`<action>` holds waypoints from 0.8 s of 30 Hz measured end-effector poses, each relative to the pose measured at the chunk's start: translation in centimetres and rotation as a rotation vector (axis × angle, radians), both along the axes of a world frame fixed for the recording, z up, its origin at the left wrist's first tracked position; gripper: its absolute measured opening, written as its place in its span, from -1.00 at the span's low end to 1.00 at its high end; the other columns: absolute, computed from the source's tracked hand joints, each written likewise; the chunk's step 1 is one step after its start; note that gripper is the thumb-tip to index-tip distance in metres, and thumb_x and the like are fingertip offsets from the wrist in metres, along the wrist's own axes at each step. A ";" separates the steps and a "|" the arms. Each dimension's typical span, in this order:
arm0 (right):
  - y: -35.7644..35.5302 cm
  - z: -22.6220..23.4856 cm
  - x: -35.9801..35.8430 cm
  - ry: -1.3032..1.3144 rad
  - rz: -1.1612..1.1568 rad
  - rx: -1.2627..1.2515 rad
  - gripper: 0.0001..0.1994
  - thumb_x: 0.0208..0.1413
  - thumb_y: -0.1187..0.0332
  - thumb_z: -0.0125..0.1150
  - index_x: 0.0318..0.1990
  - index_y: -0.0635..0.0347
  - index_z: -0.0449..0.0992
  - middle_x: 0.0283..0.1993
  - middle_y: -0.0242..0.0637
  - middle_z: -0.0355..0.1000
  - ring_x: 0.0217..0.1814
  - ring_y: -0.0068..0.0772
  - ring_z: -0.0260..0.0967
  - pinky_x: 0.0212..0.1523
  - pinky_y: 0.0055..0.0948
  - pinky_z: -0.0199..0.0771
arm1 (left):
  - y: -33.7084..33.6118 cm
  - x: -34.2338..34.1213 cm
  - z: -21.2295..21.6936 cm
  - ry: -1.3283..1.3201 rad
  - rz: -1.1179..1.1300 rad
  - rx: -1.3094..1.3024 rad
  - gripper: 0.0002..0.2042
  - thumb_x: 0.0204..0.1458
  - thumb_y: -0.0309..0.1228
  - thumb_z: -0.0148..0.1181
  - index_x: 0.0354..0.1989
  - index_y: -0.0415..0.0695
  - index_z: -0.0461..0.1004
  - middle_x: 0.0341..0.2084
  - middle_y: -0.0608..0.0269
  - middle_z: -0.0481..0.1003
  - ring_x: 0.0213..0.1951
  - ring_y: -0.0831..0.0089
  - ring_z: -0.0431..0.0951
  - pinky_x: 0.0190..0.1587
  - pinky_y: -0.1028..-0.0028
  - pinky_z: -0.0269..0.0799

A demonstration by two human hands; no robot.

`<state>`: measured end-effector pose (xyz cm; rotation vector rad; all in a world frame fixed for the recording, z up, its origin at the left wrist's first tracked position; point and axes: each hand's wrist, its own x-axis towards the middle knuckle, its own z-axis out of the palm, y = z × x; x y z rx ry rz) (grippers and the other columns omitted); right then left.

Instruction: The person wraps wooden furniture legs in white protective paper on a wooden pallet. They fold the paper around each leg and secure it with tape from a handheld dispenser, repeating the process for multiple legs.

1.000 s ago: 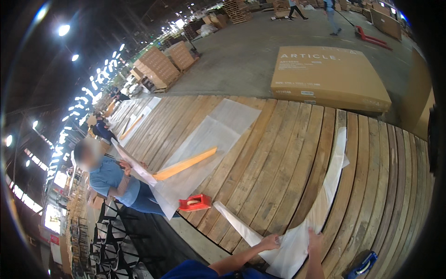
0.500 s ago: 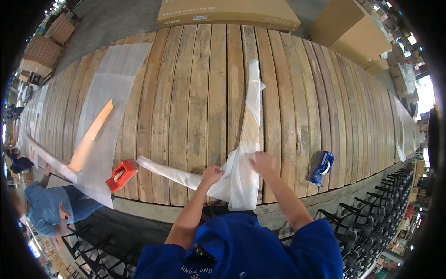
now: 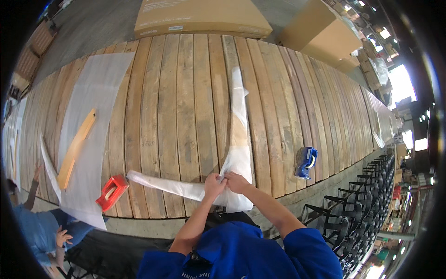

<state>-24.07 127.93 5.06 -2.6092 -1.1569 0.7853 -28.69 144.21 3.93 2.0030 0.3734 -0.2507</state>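
An L-shaped wooden piece (image 3: 239, 135) lies on the plank table, wrapped in thin white foam sheet (image 3: 239, 160). One wrapped leg points away from me and the other runs to the left. My left hand (image 3: 213, 187) pinches the foam near the inner corner of the L. Right beside it, my right hand (image 3: 236, 182) has its fingers closed on the same wrap, and the fingertips of both hands meet. The edge of sheet between them is mostly hidden. A red tape dispenser (image 3: 113, 192) stands to the left, a blue tape dispenser (image 3: 306, 162) to the right.
Left of me, a bare wooden piece (image 3: 74, 151) rests on a spread foam sheet (image 3: 95, 88). A co-worker in a blue top (image 3: 39, 228) stands there. Large cardboard boxes (image 3: 200, 16) sit beyond the plank table (image 3: 183, 116). Black metal frames (image 3: 339, 218) line the near right.
My right hand has moved left, from the right edge of the wrap to beside my left hand. The co-worker's foam flap has been folded back, baring more wood. The whole view has shifted.
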 end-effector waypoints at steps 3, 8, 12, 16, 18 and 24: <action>-0.3 -0.9 0.9 0.128 -0.174 0.156 -0.77 0.10 0.41 0.17 -0.11 0.26 0.59 -0.01 -0.17 0.53 0.04 -0.16 0.45 0.04 -0.22 0.44 | -2.5 -1.3 -0.4 -0.164 0.206 -0.009 -0.62 -0.01 -0.24 0.37 -0.16 -0.27 0.48 -0.26 -0.05 0.52 -0.15 -0.02 0.51 -0.04 0.10 0.40; -0.3 -1.5 0.5 0.685 -1.088 0.609 -0.82 0.16 0.37 0.22 -0.25 0.31 0.64 -0.40 -0.40 0.52 -0.43 -0.58 0.42 -0.37 -0.49 0.42 | -6.2 -2.7 -0.1 -0.222 0.334 0.057 -0.64 -0.03 -0.42 0.36 -0.11 -0.31 0.40 -0.21 -0.11 0.45 -0.08 -0.09 0.43 -0.01 0.07 0.33; -0.1 0.0 0.0 0.941 -1.327 0.682 -0.70 0.18 0.26 0.25 -0.13 0.38 0.64 -0.40 -0.39 0.51 -0.49 -0.58 0.37 -0.48 -0.49 0.37 | -8.0 -3.0 0.3 -0.227 0.370 0.136 -0.53 -0.15 -0.47 0.43 -0.08 -0.30 0.34 -0.19 -0.11 0.41 -0.04 -0.14 0.36 0.04 0.01 0.26; -1.9 -0.5 -0.6 0.841 -1.372 0.832 -0.60 0.22 0.17 0.26 -0.05 0.40 0.61 -0.33 -0.30 0.56 -0.36 -0.52 0.48 -0.36 -0.44 0.49 | -11.0 -3.1 -0.7 -0.316 0.405 0.298 -0.49 -0.16 -0.41 0.45 -0.06 -0.26 0.32 -0.16 -0.08 0.39 -0.03 -0.14 0.35 0.06 0.00 0.24; -4.0 -0.8 -1.4 0.819 -1.394 1.196 -0.63 0.25 0.22 0.24 -0.01 0.41 0.59 -0.26 -0.30 0.58 -0.26 -0.52 0.50 -0.24 -0.46 0.50 | -12.1 -3.3 -1.2 -0.252 0.365 0.416 -0.49 -0.16 -0.35 0.47 -0.09 -0.25 0.33 -0.17 -0.07 0.39 -0.04 -0.13 0.36 0.05 0.01 0.25; -21.0 4.0 -5.0 0.464 -1.265 1.094 -0.78 0.25 0.36 0.27 -0.04 0.29 0.59 -0.17 -0.32 0.59 -0.13 -0.58 0.50 -0.07 -0.50 0.49 | -10.6 -4.8 -6.0 -0.269 0.291 0.560 -0.58 -0.14 -0.37 0.44 -0.11 -0.25 0.45 -0.12 0.03 0.46 0.02 -0.02 0.41 0.09 0.08 0.31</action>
